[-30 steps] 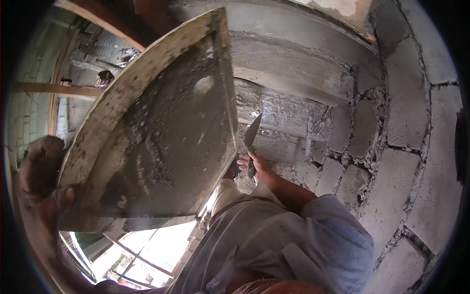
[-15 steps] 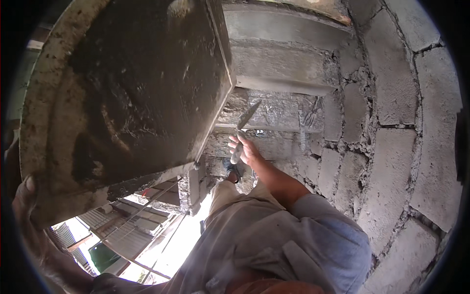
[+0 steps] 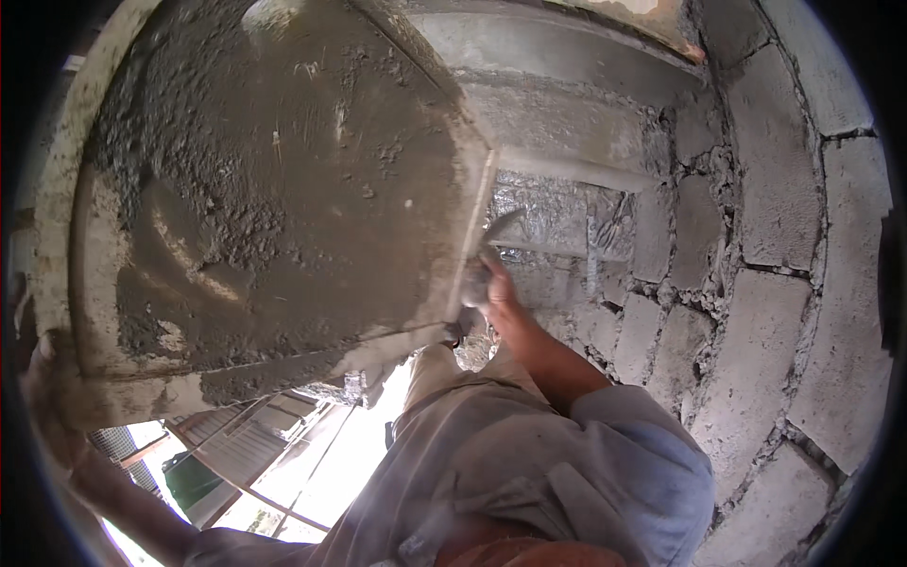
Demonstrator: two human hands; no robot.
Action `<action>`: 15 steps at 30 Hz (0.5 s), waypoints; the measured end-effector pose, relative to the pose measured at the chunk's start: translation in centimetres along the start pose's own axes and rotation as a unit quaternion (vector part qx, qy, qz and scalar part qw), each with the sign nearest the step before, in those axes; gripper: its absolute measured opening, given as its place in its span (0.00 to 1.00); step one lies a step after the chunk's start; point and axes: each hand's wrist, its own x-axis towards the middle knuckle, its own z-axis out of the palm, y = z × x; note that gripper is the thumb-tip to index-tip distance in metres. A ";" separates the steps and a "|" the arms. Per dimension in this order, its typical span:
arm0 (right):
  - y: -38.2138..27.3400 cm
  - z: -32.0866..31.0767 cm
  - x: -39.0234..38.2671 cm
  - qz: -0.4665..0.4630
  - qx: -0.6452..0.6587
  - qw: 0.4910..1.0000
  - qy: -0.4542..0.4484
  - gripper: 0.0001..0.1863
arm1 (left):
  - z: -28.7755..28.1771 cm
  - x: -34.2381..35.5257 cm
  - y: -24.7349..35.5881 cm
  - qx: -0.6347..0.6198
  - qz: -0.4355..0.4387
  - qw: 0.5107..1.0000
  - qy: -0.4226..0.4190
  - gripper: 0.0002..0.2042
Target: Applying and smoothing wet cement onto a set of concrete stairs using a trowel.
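Observation:
A large flat board (image 3: pixel 283 217) with a raised pale rim fills the left half of the view, its face coated with wet grey mortar, lumpy toward the upper left. My left hand (image 3: pixel 42 369) is closed on the board's left edge, partly out of sight at the dark rim of the picture. My right hand (image 3: pixel 496 288) is closed round the grey-stained handle of a pointed trowel (image 3: pixel 504 225), just beside the board's right edge, which partly hides it. The trowel's blade points up and to the right.
A rough concrete block wall (image 3: pixel 775 161) with mortar joints runs along the right. Concrete steps (image 3: pixel 557 142) lie beyond the board. My feet (image 3: pixel 452 333) stand below, partly hidden. A bright drop at lower left shows corrugated sheets (image 3: pixel 227 444) and timber beams far down.
The board has tilted and swung, showing more of its mortar-covered face, and now reaches further right, nearer the trowel. My right hand and trowel rose slightly, with the blade turning.

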 end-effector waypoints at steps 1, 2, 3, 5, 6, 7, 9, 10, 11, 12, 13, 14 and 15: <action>-1.5 0.0 -2.2 -0.145 -0.127 0.951 0.241 0.17 | 0.7 0.9 -2.1 -0.025 0.017 0.999 -0.009 0.32; -2.9 1.4 -3.2 -0.166 -0.143 0.932 0.291 0.15 | 1.6 1.0 -4.8 -0.101 -0.020 0.994 -0.030 0.33; -4.4 4.2 -4.3 -0.191 -0.159 0.909 0.334 0.13 | 2.4 0.3 -7.3 -0.180 -0.051 0.981 -0.046 0.33; -7.1 10.0 -6.1 -0.325 -0.254 0.847 0.335 0.10 | 6.3 -1.3 -8.1 -0.245 -0.088 0.965 -0.044 0.29; -10.4 8.0 -7.6 -0.351 -0.301 0.816 0.345 0.10 | 8.6 -0.8 -11.6 -0.206 -0.118 0.971 -0.034 0.28; -13.8 6.1 -9.1 -0.369 -0.347 0.786 0.354 0.09 | 12.0 -0.9 -11.9 -0.188 -0.161 0.968 -0.026 0.27; -18.6 7.2 -10.2 -0.418 -0.401 0.715 0.392 0.12 | 18.4 -1.8 -12.6 -0.191 -0.184 0.964 -0.002 0.23; -19.7 9.0 -10.2 -0.428 -0.427 0.690 0.398 0.12 | 20.3 -2.2 -14.9 -0.140 -0.189 0.972 -0.008 0.21; -20.5 10.6 -10.0 -0.436 -0.452 0.666 0.403 0.13 | 21.9 -2.7 -17.5 -0.254 -0.197 0.945 -0.057 0.23; -21.6 11.3 -9.8 -0.438 -0.455 0.665 0.400 0.13 | 24.7 -3.1 -19.2 -0.252 -0.215 0.943 -0.036 0.24; -22.8 11.5 -10.0 -0.429 -0.497 0.612 0.441 0.15 | 27.5 -2.7 -18.4 -0.223 -0.258 0.937 -0.074 0.25; -23.7 11.7 -9.6 -0.414 -0.536 0.564 0.473 0.16 | 30.3 -2.7 -21.2 -0.292 -0.227 0.925 -0.091 0.24; -25.3 11.0 -9.4 -0.415 -0.539 0.563 0.470 0.16 | 33.4 -2.2 -24.2 -0.279 -0.207 0.930 -0.118 0.24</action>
